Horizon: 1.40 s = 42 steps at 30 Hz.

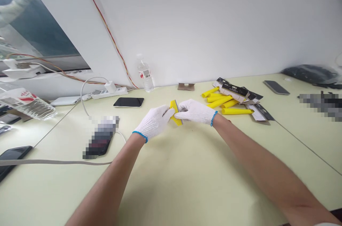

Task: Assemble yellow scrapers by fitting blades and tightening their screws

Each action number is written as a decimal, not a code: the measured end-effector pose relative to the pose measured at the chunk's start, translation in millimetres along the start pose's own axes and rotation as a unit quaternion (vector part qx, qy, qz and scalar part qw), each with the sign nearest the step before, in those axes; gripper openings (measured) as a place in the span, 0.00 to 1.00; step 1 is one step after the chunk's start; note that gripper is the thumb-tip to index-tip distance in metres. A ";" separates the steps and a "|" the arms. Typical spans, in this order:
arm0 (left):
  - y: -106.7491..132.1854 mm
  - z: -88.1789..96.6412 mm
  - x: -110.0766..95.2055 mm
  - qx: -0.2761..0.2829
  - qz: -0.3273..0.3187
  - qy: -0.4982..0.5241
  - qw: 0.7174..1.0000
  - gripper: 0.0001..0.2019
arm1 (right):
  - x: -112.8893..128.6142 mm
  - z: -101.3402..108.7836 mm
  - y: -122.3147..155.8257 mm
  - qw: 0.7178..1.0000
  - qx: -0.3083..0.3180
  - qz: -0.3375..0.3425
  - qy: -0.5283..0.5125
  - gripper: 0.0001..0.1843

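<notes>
A small yellow scraper head (174,106) with a grey strip along its right side is held between my two hands above the table. My left hand (156,121), in a white knit glove with a blue cuff, is closed on its left side. From the right, my right hand (197,112), gloved the same way, pinches it with thumb and fingers. The gloves cover part of the piece. To the right of my right hand lie several yellow tube-like handles (219,101) in a loose pile, beside black-and-white cardboard packages (235,91).
A water bottle (145,73) stands by the wall, near a brown cardboard piece (186,87). Phones, including a black one (128,102), lie about the pale table (171,183). A power strip (109,92) and cables run along the left. Another bottle (29,104) lies far left.
</notes>
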<state>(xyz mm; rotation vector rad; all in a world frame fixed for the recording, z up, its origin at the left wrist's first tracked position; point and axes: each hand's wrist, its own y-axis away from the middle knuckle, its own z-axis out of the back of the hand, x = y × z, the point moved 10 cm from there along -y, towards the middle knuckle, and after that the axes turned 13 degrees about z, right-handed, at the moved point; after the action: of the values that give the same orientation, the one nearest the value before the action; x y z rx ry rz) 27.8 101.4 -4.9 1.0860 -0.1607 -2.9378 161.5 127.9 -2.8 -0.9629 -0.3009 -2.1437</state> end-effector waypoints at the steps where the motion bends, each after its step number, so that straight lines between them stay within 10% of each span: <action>1: 0.1 0.3 -0.4 -0.001 -0.004 -0.004 1.000 0.23 | 0.4 0.3 -0.2 1.000 -0.001 0.001 0.002 0.17; 10: -0.7 10.5 1.5 -0.009 0.018 -0.005 1.000 0.21 | 3.6 2.6 -0.3 1.000 -0.012 -0.013 0.016 0.19; 18: 0.5 80.5 37.4 -0.138 0.125 0.036 0.982 0.20 | -22.6 39.5 3.7 0.980 -0.138 -0.058 0.130 0.16; 26: 1.8 85.8 42.4 -0.149 0.141 0.043 0.978 0.20 | -5.8 -4.6 -43.8 0.952 -0.009 -0.041 0.305 0.13; 42: -4.5 88.1 48.1 -0.144 0.128 0.055 0.980 0.22 | 13.4 -49.4 -101.5 0.965 0.070 -0.025 0.250 0.13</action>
<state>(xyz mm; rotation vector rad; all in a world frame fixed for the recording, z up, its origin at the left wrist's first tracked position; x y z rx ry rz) -65.8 112.2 29.9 1.0872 0.1165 -2.5668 55.8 166.7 -18.4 -0.3162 -0.2221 -2.2888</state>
